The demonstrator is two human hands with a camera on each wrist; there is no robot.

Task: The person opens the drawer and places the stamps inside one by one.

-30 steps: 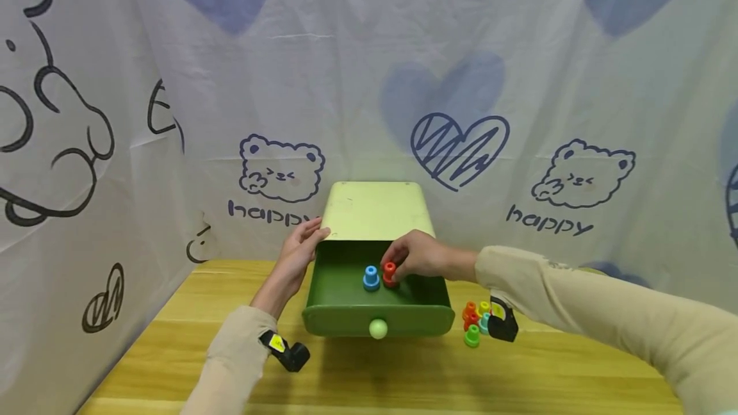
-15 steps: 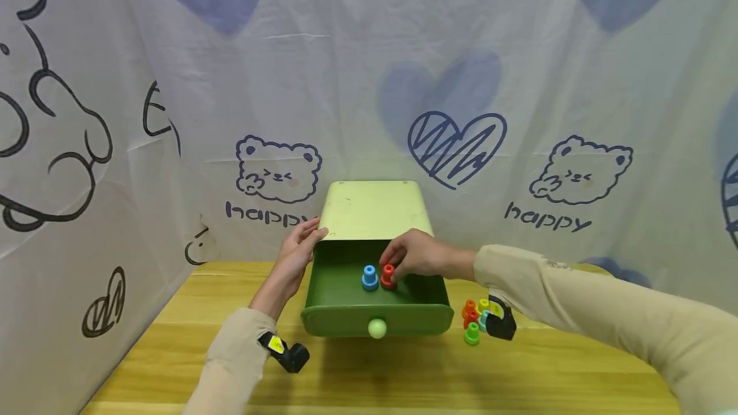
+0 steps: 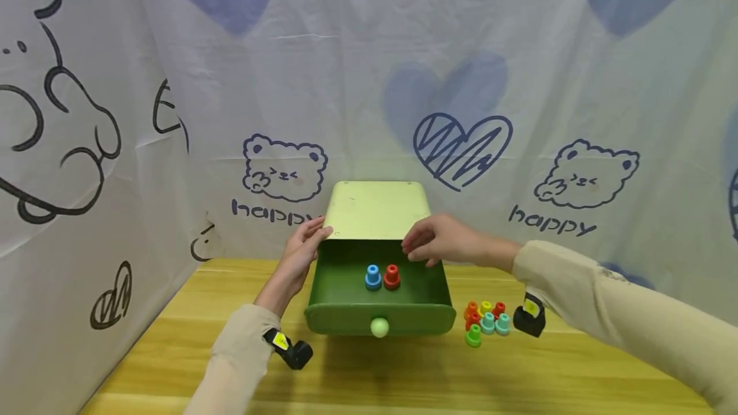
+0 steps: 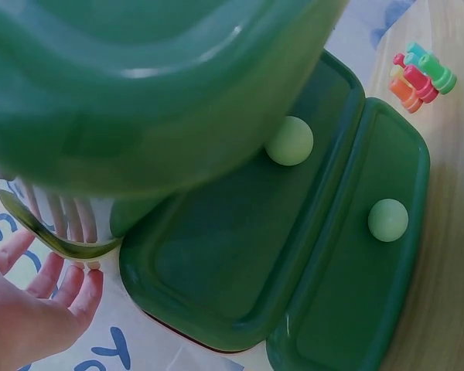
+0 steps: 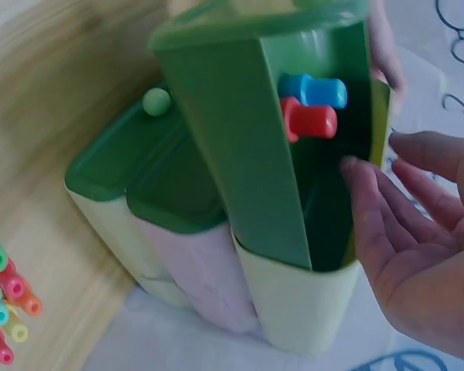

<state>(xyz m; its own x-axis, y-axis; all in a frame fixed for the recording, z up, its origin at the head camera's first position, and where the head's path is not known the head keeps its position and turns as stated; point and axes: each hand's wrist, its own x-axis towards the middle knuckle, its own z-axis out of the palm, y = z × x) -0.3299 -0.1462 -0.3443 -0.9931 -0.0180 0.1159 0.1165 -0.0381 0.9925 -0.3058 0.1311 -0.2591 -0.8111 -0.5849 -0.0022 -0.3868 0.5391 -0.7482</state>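
Drawer (image 3: 346,287): dark green, pulled open from pale green cabinet (image 3: 375,210), round pale knob at 6 o'clock. Red peg (image 3: 392,276): upright on drawer floor, centre. Blue peg (image 3: 373,277): upright, touching red at its 9 o'clock.

Bright, even light, soft shadows; wrist views blurred up close

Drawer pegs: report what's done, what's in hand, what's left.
Done: a blue peg and a red peg stand side by side in the open top drawer. In hand: nothing; the right hand hovers open above the drawer, and the left hand steadies the cabinet. Left: a cluster of pegs on the table.
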